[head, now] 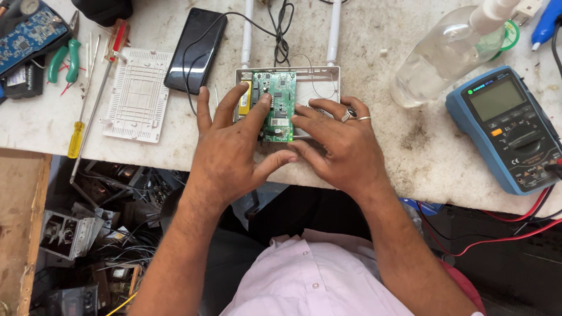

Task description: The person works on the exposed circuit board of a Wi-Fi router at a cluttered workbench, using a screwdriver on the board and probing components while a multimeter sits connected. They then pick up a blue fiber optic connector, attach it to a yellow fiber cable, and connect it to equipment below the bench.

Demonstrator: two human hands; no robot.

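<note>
A green circuit board (280, 100) lies in an open white router case (319, 75) with two white antennas (334, 30) pointing away from me. My left hand (234, 146) rests on the board's left part, fingers spread, index finger pressing the board. My right hand (336, 140), with rings on two fingers, touches the board's right edge and the case. Both hands press on the board rather than grip it.
A white router cover (138, 93) and a black phone (196, 50) lie to the left, with a yellow-handled screwdriver (82, 126) and green pliers (61, 58). A clear bottle (445, 55) and a blue multimeter (509, 126) sit at right. Scrap electronics lie below the bench edge.
</note>
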